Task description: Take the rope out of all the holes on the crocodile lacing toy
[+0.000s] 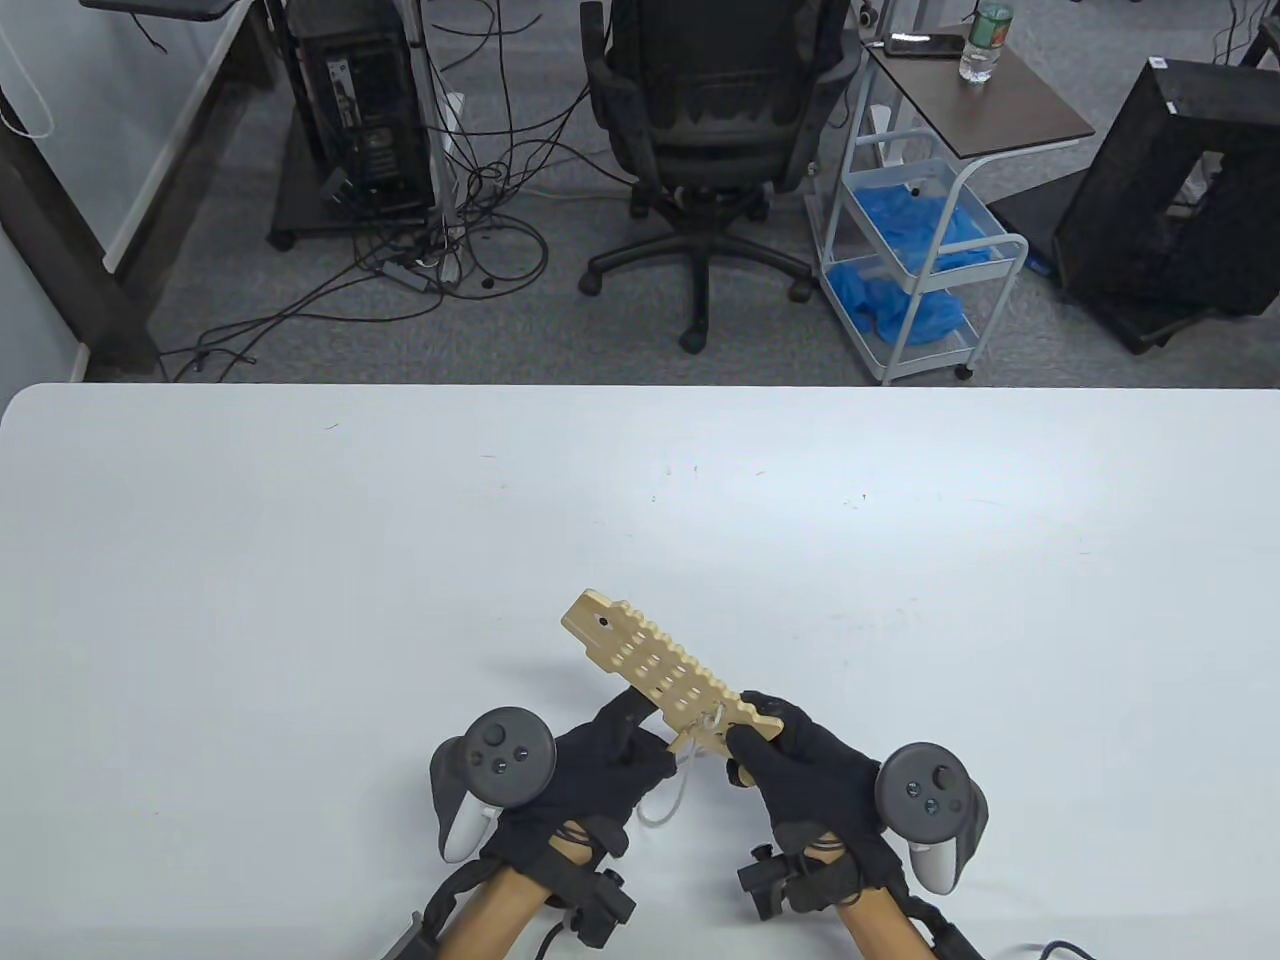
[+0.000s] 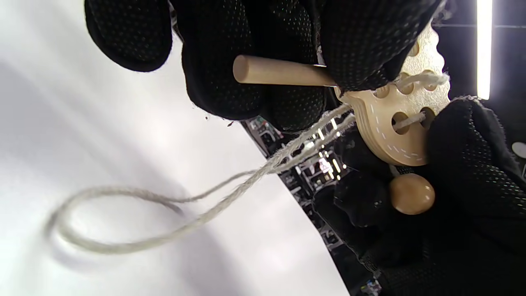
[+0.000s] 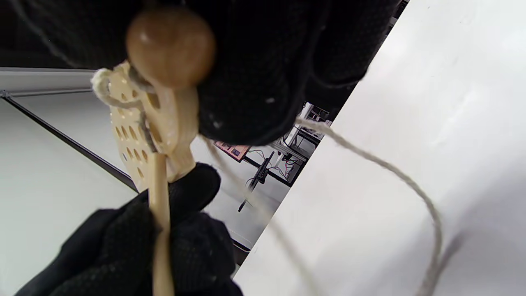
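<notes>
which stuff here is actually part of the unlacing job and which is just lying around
Part of the job:
crocodile lacing toy
rope
wooden needle stick, held by left hand
wooden bead
right hand, holding the toy

Just there:
office chair
water bottle
white cart
computer tower

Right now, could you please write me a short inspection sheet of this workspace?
Surface: white table, faint specks.
Job's things: wooden crocodile held above the table; rope laced only through holes at its near end, a slack loop hanging; dowel; bead.
Clutter: nothing seen.
Hands: left hand grips the dowel; right hand grips the crocodile.
Cables: tangle on the floor.
Surroundings: chair, cart, computer tower.
</notes>
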Available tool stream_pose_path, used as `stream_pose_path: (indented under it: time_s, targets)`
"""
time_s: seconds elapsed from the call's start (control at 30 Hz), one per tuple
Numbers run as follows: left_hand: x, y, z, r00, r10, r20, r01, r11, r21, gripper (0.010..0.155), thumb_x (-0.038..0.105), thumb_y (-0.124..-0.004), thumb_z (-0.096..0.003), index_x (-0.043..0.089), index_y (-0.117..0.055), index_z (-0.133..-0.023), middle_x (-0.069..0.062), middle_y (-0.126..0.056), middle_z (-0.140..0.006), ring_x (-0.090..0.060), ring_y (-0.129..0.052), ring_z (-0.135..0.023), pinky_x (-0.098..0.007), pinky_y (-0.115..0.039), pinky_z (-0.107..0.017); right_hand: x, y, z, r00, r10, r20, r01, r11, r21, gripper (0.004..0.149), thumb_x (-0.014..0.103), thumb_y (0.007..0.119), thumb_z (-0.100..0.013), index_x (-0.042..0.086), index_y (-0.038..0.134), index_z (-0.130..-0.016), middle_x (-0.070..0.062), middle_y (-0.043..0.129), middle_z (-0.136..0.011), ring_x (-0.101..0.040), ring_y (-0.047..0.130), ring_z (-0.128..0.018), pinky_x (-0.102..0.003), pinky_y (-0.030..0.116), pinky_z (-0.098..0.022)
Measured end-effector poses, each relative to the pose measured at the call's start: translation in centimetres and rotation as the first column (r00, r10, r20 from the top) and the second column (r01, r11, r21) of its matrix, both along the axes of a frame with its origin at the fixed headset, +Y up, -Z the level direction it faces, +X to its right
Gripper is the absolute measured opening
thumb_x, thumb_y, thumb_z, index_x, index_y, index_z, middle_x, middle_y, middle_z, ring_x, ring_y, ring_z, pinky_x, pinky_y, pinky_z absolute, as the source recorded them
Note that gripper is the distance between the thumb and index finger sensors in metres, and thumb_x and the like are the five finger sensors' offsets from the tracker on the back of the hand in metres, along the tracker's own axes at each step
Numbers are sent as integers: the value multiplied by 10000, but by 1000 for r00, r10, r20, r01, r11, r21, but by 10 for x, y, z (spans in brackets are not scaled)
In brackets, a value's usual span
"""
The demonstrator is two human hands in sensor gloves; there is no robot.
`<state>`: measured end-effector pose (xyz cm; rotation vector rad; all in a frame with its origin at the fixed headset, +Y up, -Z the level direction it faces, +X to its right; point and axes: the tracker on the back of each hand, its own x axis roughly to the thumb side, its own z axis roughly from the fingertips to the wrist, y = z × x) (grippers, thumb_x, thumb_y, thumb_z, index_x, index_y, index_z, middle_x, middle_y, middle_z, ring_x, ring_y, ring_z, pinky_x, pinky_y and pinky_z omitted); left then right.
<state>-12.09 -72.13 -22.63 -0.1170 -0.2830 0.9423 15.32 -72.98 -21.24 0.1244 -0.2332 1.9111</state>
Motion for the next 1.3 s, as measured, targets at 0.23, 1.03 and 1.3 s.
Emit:
stream_pose_path:
  time_s: [0.23,1.03,1.3]
  targets:
    - [-1,8,1,996,-92,-14,93,994,59,654,295,-848,-464,241,-637,-1081,0,-973,-786,-160,-988,-495,-517,-811,-555,9,-7,-3,995,-98,30,100,994,-54,450,477,818,-443,234,821,-821,-42,1004,-700,-178,1054,-431,-507,794,-572]
    - [-49,17,-13,938,-150,-313,190,976,102,469,343,-836,-460,387,-815,-926,63,-1023,-818,-155,-1032,-632,-518,-810,-592,33,-17,-14,978,-172,117,185,977,-103,463,448,769,-459,182,783,-838,-67,980,-703,-190,1039,-431,-520,780,-565]
    - [-62,20,-17,915,-167,-368,232,963,139,438,344,-845,-454,388,-852,-890,72,-1033,-846,-157,-1030,-680,-519,-808,-601,39,-21,-17,973,-181,143,200,972,-127,466,449,763,-465,169,779,-837,-72,975,-696,-192,1034,-423,-521,779,-562]
